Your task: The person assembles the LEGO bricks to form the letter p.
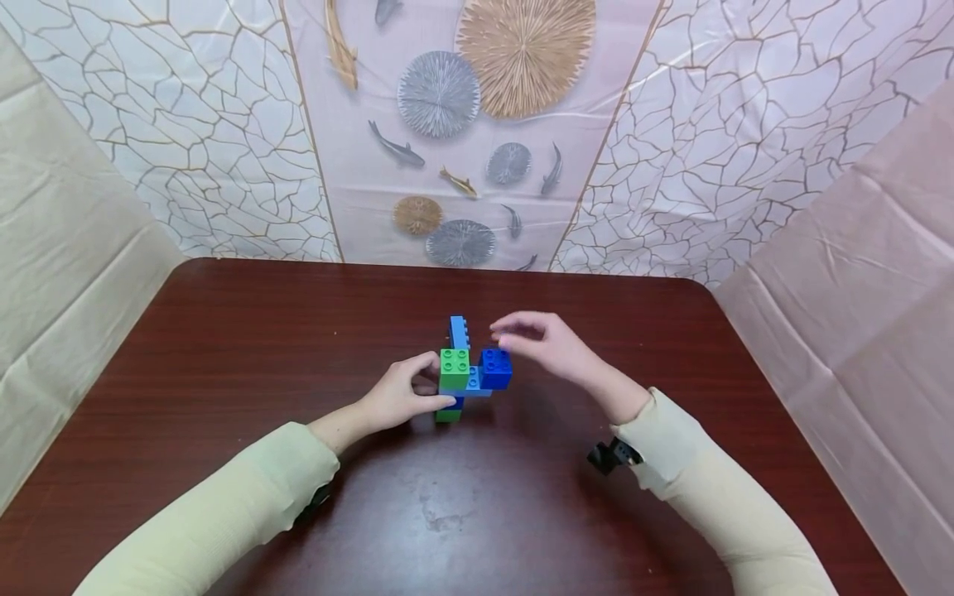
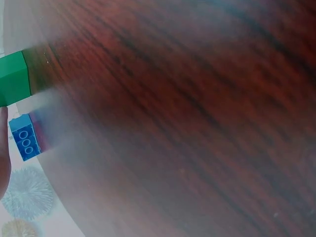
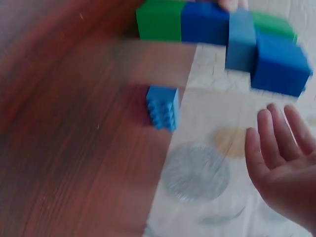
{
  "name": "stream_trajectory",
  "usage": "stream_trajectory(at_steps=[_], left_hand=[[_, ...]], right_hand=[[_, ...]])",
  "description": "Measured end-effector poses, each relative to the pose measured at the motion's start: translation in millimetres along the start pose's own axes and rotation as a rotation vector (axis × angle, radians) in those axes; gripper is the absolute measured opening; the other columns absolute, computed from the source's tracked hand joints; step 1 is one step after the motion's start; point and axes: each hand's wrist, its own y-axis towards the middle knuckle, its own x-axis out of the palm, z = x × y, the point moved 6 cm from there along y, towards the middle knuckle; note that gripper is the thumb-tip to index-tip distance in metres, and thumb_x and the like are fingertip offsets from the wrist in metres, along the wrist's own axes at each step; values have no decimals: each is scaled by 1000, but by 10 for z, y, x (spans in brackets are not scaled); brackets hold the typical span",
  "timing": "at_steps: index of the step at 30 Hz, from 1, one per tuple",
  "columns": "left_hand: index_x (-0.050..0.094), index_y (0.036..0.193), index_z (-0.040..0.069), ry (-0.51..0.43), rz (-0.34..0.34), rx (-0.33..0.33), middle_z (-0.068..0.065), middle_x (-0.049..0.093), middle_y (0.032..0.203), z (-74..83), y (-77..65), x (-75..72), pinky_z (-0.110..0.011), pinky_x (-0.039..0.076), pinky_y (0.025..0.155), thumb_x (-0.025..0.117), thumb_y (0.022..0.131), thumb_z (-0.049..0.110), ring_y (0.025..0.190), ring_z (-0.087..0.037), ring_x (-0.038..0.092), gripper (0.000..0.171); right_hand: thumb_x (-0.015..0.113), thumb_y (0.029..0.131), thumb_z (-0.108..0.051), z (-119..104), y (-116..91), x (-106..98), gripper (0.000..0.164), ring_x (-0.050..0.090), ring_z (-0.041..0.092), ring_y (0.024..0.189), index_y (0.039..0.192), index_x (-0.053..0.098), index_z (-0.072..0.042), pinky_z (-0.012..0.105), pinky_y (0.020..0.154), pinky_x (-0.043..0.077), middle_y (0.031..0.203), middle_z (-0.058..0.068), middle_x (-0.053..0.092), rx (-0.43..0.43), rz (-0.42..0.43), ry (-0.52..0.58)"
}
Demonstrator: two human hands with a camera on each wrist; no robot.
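Note:
In the head view my left hand point(image 1: 395, 401) grips a small stack of toy building bricks from its left side, thumb in front. At the stack's foot is a green brick point(image 1: 449, 416), with a dark blue one point(image 3: 205, 24) on it. A light blue brick point(image 1: 474, 386) lies across these and juts out to the right. Side by side on top sit another green brick point(image 1: 454, 368) and a second dark blue brick point(image 1: 495, 369). My right hand point(image 1: 547, 341) hovers by that upper dark blue brick; its fingers point(image 3: 269, 140) are loosely extended and hold nothing.
A separate light blue brick point(image 1: 458, 332) stands on the brown table point(image 1: 298, 331) just behind the stack, studs facing right in the head view. Patterned cloth point(image 1: 462, 149) hangs past the table's far edge, and plain cloth point(image 1: 857, 273) hangs at the sides.

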Motion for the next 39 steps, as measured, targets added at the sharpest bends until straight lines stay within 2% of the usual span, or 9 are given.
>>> stream_trajectory(at_steps=[3,6,9,13,16,19,26,35,39], left_hand=[[51,95,6,-2,0,-5,-12,62,100,5,-22,-14,-31,55,83,74,80,14,97,-23,63,29],[51,95,6,-3,6,-10,-13,63,101,4,-50,-43,-32,55,84,74,80,13,97,-24,63,29],[51,97,5,6,7,-4,-14,63,102,-1,-59,-66,-34,55,83,74,80,13,98,-24,63,29],[52,98,5,13,2,1,-14,63,103,-1,-46,-68,-33,55,83,74,80,14,99,-24,62,30],[52,98,5,7,0,-4,-13,63,103,-1,-33,-56,-32,55,83,74,80,14,99,-24,62,29],[53,98,5,-4,-4,-6,-13,62,102,2,-20,-37,-32,55,83,74,80,14,98,-24,62,29],[52,98,5,-13,0,-4,-13,62,102,27,-29,-17,-33,55,83,74,80,12,98,-24,62,29],[51,98,5,-17,0,-12,-13,62,103,27,-19,-4,-32,55,83,74,80,13,98,-24,62,29],[51,97,5,-9,1,-10,-13,62,103,9,-20,-3,-32,55,83,74,80,13,99,-23,62,29]], right_hand=[[58,93,-21,168,181,-90,29,62,30,95,113,63,-1,39,84,54,106,20,66,84,114,55],[59,92,-25,364,364,-77,32,60,37,96,112,62,0,36,82,55,106,23,65,194,191,78],[61,91,-30,527,499,9,36,60,37,95,112,61,-1,36,81,55,109,25,63,305,216,60],[63,88,-37,651,613,143,39,61,26,85,111,62,-5,31,73,56,102,18,65,399,213,-30],[64,87,-41,685,667,237,40,60,21,77,107,64,-6,28,69,54,92,13,65,422,191,-106],[65,85,-43,705,700,325,41,59,19,77,104,65,-6,29,71,53,90,11,66,430,170,-167],[68,82,-42,689,717,493,45,60,24,94,107,66,-4,34,83,53,107,14,67,409,115,-236],[68,84,-35,687,725,500,45,60,26,102,114,64,-2,37,89,52,115,16,65,438,78,-236],[67,85,-36,723,741,470,44,61,26,99,113,65,-2,36,88,52,111,16,66,471,64,-262]])
